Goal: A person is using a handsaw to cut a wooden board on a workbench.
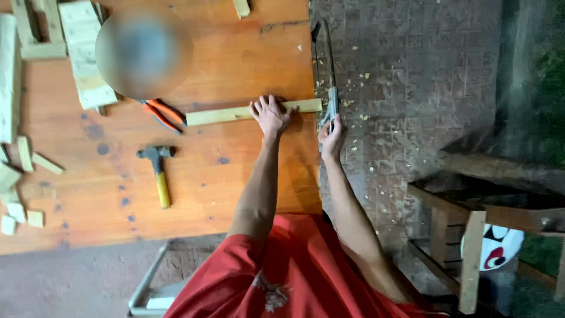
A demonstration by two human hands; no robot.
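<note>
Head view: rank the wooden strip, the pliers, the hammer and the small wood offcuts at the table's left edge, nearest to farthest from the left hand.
1. Wooden strip, directly under the left hand, pressed to the table.
2. Orange-handled pliers, left of the strip's end.
3. Hammer, farther left and nearer the person.
4. Small wood offcuts, at the table's far left edge.

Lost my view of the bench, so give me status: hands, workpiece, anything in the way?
Left hand flat on wood strip, pinning it at table edge. Right hand grips handsaw at strip's end. Pliers, hammer lie clear, left.
</note>
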